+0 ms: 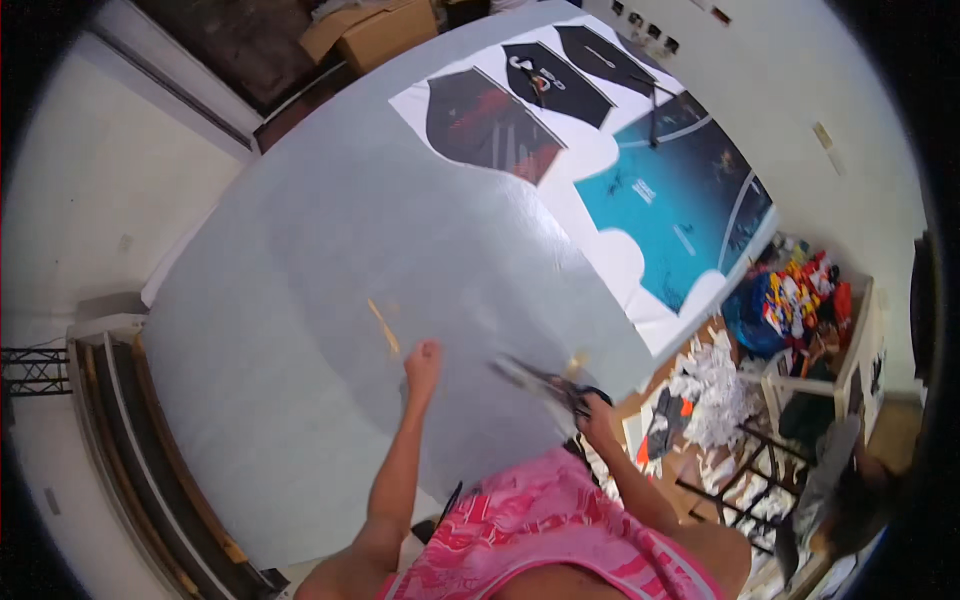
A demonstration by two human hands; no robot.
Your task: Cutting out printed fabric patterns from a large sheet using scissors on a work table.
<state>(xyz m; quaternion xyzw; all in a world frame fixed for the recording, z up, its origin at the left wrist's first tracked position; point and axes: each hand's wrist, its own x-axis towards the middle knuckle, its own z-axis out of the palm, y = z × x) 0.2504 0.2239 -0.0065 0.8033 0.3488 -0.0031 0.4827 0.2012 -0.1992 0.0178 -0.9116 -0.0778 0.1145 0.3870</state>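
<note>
My right hand (pixel 599 418) is closed around the dark handles of a large pair of scissors (pixel 548 380). Their blades point left over the grey table (pixel 320 430) and are smeared by motion. Left of the scissors, my left hand (pixel 423 367) is curled into a fist above the tabletop, with nothing showing out of it. A thin yellowish streak (pixel 383 325) marks the surface just beyond that fist.
Printed fabric sheets lie at the far right: a teal and dark panel (pixel 665 215) and several dark pieces, including a grey-red one (pixel 490 125). White scraps (pixel 715 385) litter the floor at right, beside a bin of colourful cloth (pixel 800 310). A cardboard box (pixel 385 35) stands beyond the table.
</note>
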